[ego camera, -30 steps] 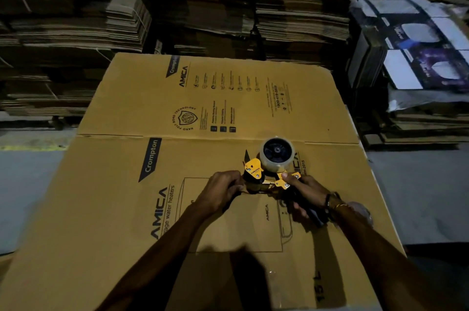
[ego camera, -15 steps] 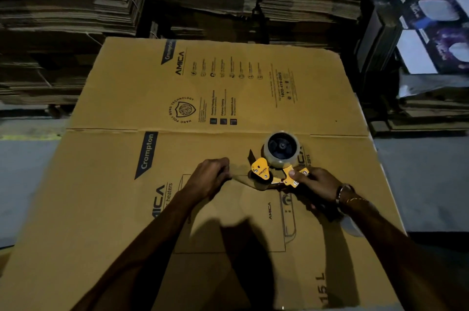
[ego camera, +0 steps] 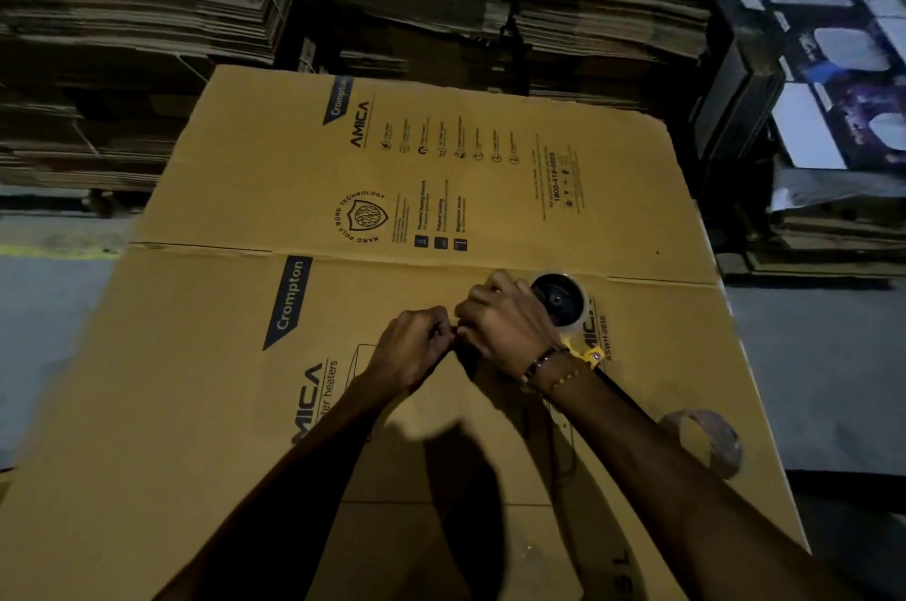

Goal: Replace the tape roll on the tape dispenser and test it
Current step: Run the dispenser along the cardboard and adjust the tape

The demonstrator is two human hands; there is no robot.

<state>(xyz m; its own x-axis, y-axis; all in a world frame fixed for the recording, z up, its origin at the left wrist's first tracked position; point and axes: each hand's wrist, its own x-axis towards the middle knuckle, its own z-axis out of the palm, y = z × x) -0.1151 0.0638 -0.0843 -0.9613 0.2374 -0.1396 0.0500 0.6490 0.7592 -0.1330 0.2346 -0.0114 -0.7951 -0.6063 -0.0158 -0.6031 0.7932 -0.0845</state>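
The tape dispenser [ego camera: 591, 355] lies on a flat cardboard sheet [ego camera: 245, 404]. Only its yellow frame and the clear tape roll [ego camera: 564, 301] on its black hub show. My right hand [ego camera: 507, 328] reaches over the dispenser's front, fingers curled around it and hiding the cutter end. My left hand [ego camera: 416, 348] sits just left of it, fingertips pinched together against the right hand's fingers, apparently on the tape's loose end. The tape strip itself is too dim to make out.
A second, brownish tape roll [ego camera: 706, 443] lies on the cardboard near its right edge, beside my right forearm. Stacks of flattened cartons [ego camera: 608, 2] rise behind the sheet, and printed boxes [ego camera: 833, 110] stand at the right. Grey floor [ego camera: 823, 380] lies on both sides.
My right hand left the dispenser's handle and moved up over its front, meeting my left hand. The left hand shifted slightly right, still pinching. The camera moved closer.
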